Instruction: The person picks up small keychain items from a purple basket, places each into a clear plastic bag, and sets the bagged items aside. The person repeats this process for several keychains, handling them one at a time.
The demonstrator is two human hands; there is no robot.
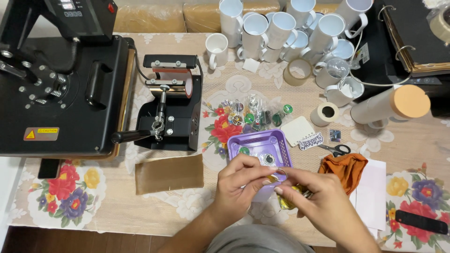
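Head view, looking straight down on a table with a floral cloth (pixel 70 197).

Lower centre of frame: both hands meet just below a purple basket (pixel 262 143). Left hand (pixel 241 185) is closed, thumb and forefinger pinching a small metal ring (pixel 280 174). Right hand (pixel 314 197) is also closed, fingertips on the same ring, with a small yellow-and-dark piece (pixel 287 200) tucked under its fingers; what that piece is cannot be told. The ring sits between the two hands, just in front of the basket's near wall.

Basket holds a few round badge-like discs, one green, one dark. Above it, centre of frame, a cluster of more small discs and clear packets (pixel 251 115).

Progress, judged from the layout: several small round pieces lie finished or sorted in the basket, one is in hand being fitted with its ring, and the loose cluster beyond looks untouched. More seems left than done.

Left of frame: large black heat press (pixel 61 93); beside it a mug press (pixel 171 100) with a handle. Brown sheet (pixel 169 173) lies below that.

Top of frame: many white mugs (pixel 281 30). Right: tape roll (pixel 297 71), scissors (pixel 336 150), orange cloth (pixel 344 167), cardboard tube (pixel 389 105).
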